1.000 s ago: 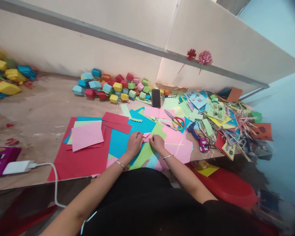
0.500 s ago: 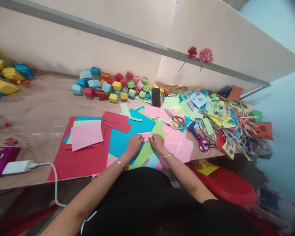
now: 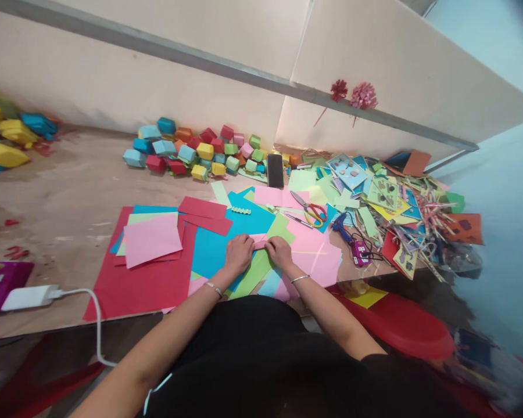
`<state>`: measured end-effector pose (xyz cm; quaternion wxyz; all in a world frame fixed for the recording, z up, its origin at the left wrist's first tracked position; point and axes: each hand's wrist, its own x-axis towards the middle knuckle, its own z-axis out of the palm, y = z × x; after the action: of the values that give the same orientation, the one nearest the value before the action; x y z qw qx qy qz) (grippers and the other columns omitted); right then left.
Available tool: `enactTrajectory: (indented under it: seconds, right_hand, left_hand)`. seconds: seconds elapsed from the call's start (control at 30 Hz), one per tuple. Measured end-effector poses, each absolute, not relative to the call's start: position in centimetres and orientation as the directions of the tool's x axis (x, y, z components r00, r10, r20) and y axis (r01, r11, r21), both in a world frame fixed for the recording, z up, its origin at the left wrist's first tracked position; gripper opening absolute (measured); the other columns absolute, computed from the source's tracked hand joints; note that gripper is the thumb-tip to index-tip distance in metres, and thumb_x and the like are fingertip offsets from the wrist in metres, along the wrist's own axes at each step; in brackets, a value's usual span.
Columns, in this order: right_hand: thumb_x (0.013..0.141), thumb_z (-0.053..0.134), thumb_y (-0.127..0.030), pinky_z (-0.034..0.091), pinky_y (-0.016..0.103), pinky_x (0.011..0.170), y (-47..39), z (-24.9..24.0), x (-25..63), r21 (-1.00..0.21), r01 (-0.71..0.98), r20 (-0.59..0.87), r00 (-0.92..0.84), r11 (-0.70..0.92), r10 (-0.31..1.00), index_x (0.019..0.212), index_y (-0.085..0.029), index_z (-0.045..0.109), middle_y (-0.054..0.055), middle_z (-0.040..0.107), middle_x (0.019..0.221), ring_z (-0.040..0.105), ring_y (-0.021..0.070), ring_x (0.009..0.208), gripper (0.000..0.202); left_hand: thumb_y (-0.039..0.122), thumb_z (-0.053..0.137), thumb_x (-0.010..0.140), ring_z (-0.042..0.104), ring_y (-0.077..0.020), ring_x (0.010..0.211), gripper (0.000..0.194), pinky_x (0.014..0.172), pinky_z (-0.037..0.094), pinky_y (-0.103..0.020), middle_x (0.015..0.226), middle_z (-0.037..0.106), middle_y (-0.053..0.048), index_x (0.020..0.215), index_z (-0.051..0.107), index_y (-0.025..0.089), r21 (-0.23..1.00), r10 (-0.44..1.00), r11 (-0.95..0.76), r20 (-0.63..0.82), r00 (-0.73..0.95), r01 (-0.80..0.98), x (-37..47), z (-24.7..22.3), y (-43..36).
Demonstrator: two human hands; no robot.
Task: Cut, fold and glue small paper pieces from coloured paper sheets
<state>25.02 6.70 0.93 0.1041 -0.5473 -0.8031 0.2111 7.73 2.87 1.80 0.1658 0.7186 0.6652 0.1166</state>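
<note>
Between my two hands lies a small folded strip of pink paper [image 3: 260, 244]. My left hand [image 3: 239, 253] is closed on its left end, and my right hand [image 3: 279, 252] pinches the right end. Under them are overlapping sheets: a blue sheet [image 3: 211, 255], a green sheet [image 3: 253, 280] and pink paper [image 3: 316, 270]. Just beyond my hands a zigzag-folded light green strip [image 3: 241, 211] rests on the blue. Scissors [image 3: 309, 208] with red and yellow handles and a pen [image 3: 298, 220] lie to the right of it.
Left stands a stack of coloured sheets [image 3: 152, 239] on a large red sheet [image 3: 113, 284]. Small paper boxes [image 3: 187, 152] and a phone [image 3: 275, 170] are at the back. A blue glue gun [image 3: 340, 226], a purple power strip [image 3: 359, 253] and scraps crowd the right. A white cable [image 3: 96, 302] hangs over the front edge.
My hands have stayed in nearly the same place on the pink paper strip, with the fingers shifting slightly and the strip looking a little narrower. The view has drifted slightly.
</note>
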Motion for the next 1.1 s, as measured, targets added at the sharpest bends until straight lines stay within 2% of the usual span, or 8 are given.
enactTrajectory:
  seconds: [0.17, 0.43, 0.53, 0.63, 0.73, 0.83, 1.0, 1.1]
  right_hand:
    - [0.093, 0.055, -0.028, 0.032, 0.027, 0.065, 7.2, 0.9, 24.1, -0.398, 0.887, -0.121, -0.306, 0.236, 0.944, 0.076, -0.018, 0.061, 0.005, 0.062, 0.077, 0.052, 0.0173, 0.074, 0.021]
    - [0.093, 0.051, -0.024, 0.03, 0.027, 0.061, 7.3, 1.4, 23.5, -0.347, 0.919, -0.187, -0.263, 0.187, 0.946, 0.078, -0.018, 0.059, 0.004, 0.061, 0.077, 0.05, 0.0162, 0.07, 0.018]
    - [0.093, 0.049, -0.023, 0.034, 0.028, 0.064, 7.0, 1.6, 23.2, -0.343, 0.925, -0.187, -0.235, 0.161, 0.954, 0.083, -0.018, 0.059, 0.007, 0.062, 0.082, 0.052, 0.0183, 0.075, 0.015]
    - [0.092, 0.05, -0.022, 0.04, 0.031, 0.074, 6.6, 1.6, 22.9, -0.35, 0.928, -0.168, -0.197, 0.129, 0.966, 0.097, -0.016, 0.058, 0.011, 0.064, 0.096, 0.055, 0.0221, 0.089, 0.011]
    - [0.091, 0.054, -0.024, 0.042, 0.033, 0.081, 6.5, 1.4, 22.5, -0.384, 0.918, -0.163, -0.174, 0.1, 0.971, 0.108, -0.016, 0.056, 0.011, 0.064, 0.103, 0.056, 0.0235, 0.097, 0.019]
    - [0.087, 0.059, -0.024, 0.044, 0.031, 0.079, 6.9, 0.9, 22.4, -0.433, 0.9, -0.184, -0.141, 0.049, 0.973, 0.113, -0.017, 0.055, 0.009, 0.065, 0.098, 0.058, 0.0226, 0.094, 0.027]
    - [0.077, 0.063, -0.02, 0.043, 0.03, 0.072, 8.0, 0.0, 22.3, -0.506, 0.862, -0.213, -0.082, -0.038, 0.974, 0.097, -0.019, 0.057, 0.005, 0.062, 0.089, 0.057, 0.0199, 0.083, 0.021]
    - [0.071, 0.065, -0.019, 0.043, 0.03, 0.074, 8.3, 0.0, 22.3, -0.552, 0.831, -0.206, -0.064, -0.062, 0.977, 0.086, -0.02, 0.056, 0.004, 0.059, 0.089, 0.054, 0.019, 0.084, 0.017]
  left_hand:
    - [0.022, 0.044, 0.095, 0.055, -0.0287, 0.099, 0.025, 0.079, 0.038, -0.038, 0.105, 0.063, -0.014, 0.102, 0.068, 0.017, 0.394, 0.997, -0.016, -0.058, 0.042, 0.919, 8.0, 1.6, 3.0]
    - [0.031, 0.055, 0.092, 0.054, -0.0313, 0.101, 0.024, 0.081, 0.04, -0.039, 0.106, 0.06, -0.015, 0.107, 0.066, 0.015, 0.37, 0.994, 0.105, -0.048, -0.094, 0.923, 6.9, 1.1, 2.4]
    - [0.034, 0.057, 0.092, 0.054, -0.0309, 0.1, 0.024, 0.081, 0.041, -0.038, 0.106, 0.06, -0.014, 0.105, 0.066, 0.016, 0.369, 0.992, 0.122, -0.057, -0.108, 0.922, 6.5, 1.0, 2.3]
    - [0.034, 0.058, 0.091, 0.054, -0.0313, 0.102, 0.03, 0.082, 0.041, -0.038, 0.11, 0.06, -0.015, 0.115, 0.063, 0.015, 0.372, 0.991, 0.132, -0.065, -0.116, 0.919, 6.5, 1.0, 2.4]
    - [0.032, 0.058, 0.091, 0.053, -0.0313, 0.106, 0.037, 0.084, 0.041, -0.038, 0.115, 0.06, -0.016, 0.124, 0.059, 0.014, 0.383, 0.991, 0.13, -0.075, -0.11, 0.915, 6.7, 1.1, 2.6]
    - [0.03, 0.058, 0.091, 0.054, -0.0311, 0.105, 0.037, 0.084, 0.041, -0.037, 0.115, 0.06, -0.015, 0.124, 0.059, 0.015, 0.402, 0.992, 0.118, -0.087, -0.09, 0.908, 6.7, 1.4, 2.7]
    - [0.029, 0.058, 0.089, 0.054, -0.0329, 0.103, 0.032, 0.084, 0.041, -0.04, 0.112, 0.06, -0.016, 0.117, 0.062, 0.014, 0.463, 0.991, 0.123, -0.1, -0.086, 0.878, 6.5, 1.8, 2.9]
    - [0.027, 0.059, 0.087, 0.054, -0.0333, 0.105, 0.026, 0.087, 0.041, -0.041, 0.11, 0.06, -0.017, 0.109, 0.062, 0.015, 0.527, 0.989, 0.145, -0.104, -0.106, 0.837, 6.4, 1.7, 3.1]
